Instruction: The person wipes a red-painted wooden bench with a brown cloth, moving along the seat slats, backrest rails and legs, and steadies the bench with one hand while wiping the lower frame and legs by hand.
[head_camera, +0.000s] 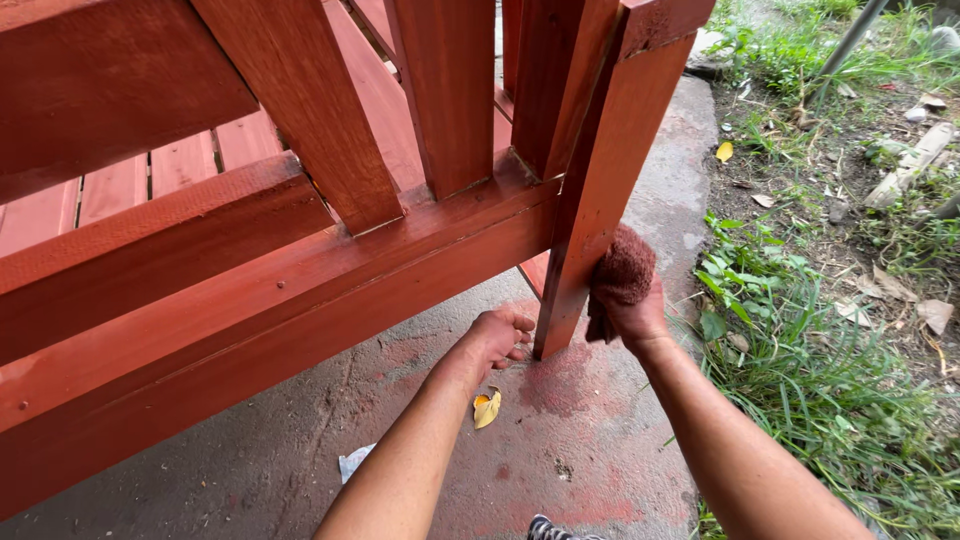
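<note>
A reddish-brown stained wooden bench frame (300, 280) fills the upper left, with slanted slats and a long lower rail. Its corner leg (600, 200) runs down to the concrete. My right hand (632, 312) grips a stain-soaked reddish rag (622, 270) pressed against the leg's outer side. My left hand (500, 335) reaches under the rail to the foot of the leg, fingers curled, touching or nearly touching its base; I cannot tell whether it holds anything.
Grey concrete slab (300, 450) with red stain blotches around the leg's foot. A yellow leaf (486, 407) and a scrap of white paper (354, 462) lie on it. Grass, weeds and debris (850, 300) border the right side. A shoe tip (545, 528) shows at the bottom.
</note>
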